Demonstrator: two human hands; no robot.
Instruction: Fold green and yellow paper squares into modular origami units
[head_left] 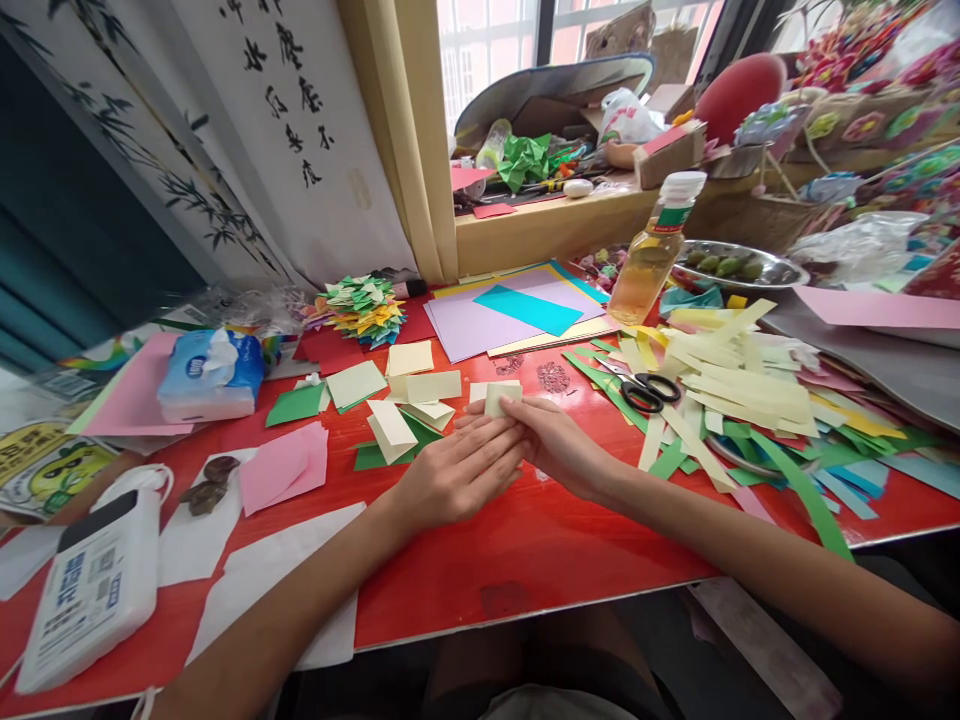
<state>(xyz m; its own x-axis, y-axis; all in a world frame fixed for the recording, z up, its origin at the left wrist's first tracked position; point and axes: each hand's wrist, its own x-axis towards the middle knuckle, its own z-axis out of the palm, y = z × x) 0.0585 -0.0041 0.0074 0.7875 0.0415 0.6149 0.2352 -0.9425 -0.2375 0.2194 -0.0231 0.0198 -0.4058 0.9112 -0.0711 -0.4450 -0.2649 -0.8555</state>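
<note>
A small folded piece of cream paper (pixel 501 397) is held up between my two hands, above the red table. My right hand (pixel 559 440) pinches it, the thumb lying on its near face. My left hand (pixel 457 465) is against the right one, its fingers straight and pressed together just below the paper; its grip on the paper is partly hidden. Beyond the hands lie more folded cream papers (pixel 433 387), one standing half open (pixel 391 432) over a green piece (pixel 371 457). Flat cream squares (pixel 356 385) lie to the left of these.
Black-handled scissors (pixel 649 392) and a heap of paper strips (pixel 739 385) lie at right. A bottle (pixel 651 255) stands behind them. Coloured sheets (pixel 465 325) and a folded-paper stack (pixel 364 312) are at the back. Tissues (pixel 210 375), pink paper (pixel 285 465) and a white device (pixel 94 590) occupy the left.
</note>
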